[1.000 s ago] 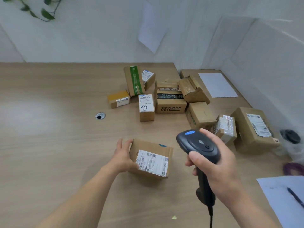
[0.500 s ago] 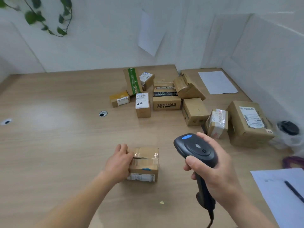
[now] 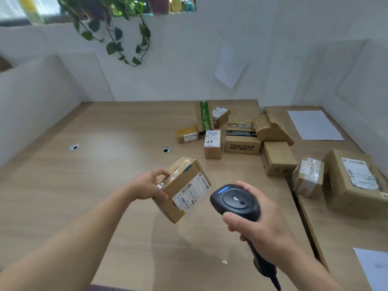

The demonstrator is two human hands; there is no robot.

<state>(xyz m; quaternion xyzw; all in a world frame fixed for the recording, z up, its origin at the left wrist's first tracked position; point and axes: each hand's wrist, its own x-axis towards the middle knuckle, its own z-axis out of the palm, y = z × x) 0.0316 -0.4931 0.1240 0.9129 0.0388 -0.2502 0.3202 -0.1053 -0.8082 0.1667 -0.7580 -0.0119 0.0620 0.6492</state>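
My left hand [image 3: 150, 186] grips a small taped cardboard box [image 3: 182, 187] and holds it tilted above the wooden table [image 3: 84, 185]. The box's white shipping label faces me and the scanner. My right hand [image 3: 262, 225] holds a black barcode scanner [image 3: 235, 200] by its handle, just right of the box, its head with a blue button turned toward the label. The scanner's cable runs down out of view.
Several cardboard parcels lie at the back right, among them a COOLMAN NOTE box [image 3: 242, 142] and a large labelled box [image 3: 357, 181]. White paper sheets [image 3: 315, 124] lie on the right-hand table. Two cable holes [image 3: 167, 149] sit in the tabletop. A plant [image 3: 117, 34] hangs over the wall.
My left hand has lifted the box off the table and turned it, so its label now faces the scanner. The view has tilted upward.
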